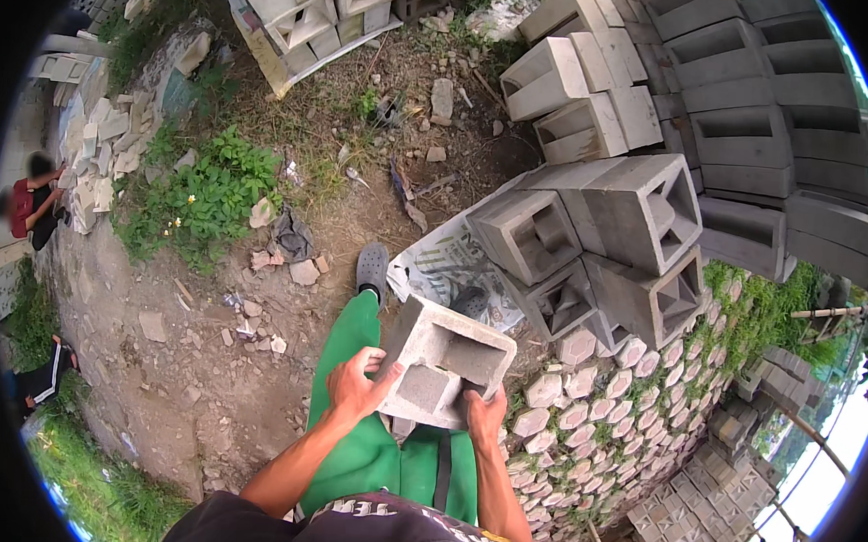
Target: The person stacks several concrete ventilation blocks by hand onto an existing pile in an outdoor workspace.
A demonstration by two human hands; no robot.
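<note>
Dark cloth shirt [345,534] is closest. Left hand [356,392] and right hand [486,419], half-curled, grip a pale-grey boxy concrete block [447,368] just left of the grey hollow-concrete stack [620,221]. Probably heavy, rigid, chip-prone; grab opposite sides.

The left hand [356,382] and right hand [486,416] grip a grey hollow block [427,391] from opposite sides, above green trousers [372,465]. Ahead to the right, stacked blocks [599,212] stand with a pale sheet [437,257] along their left edge. A leafy plant [214,196] grows left; paving stones [602,409] lie right.
</note>
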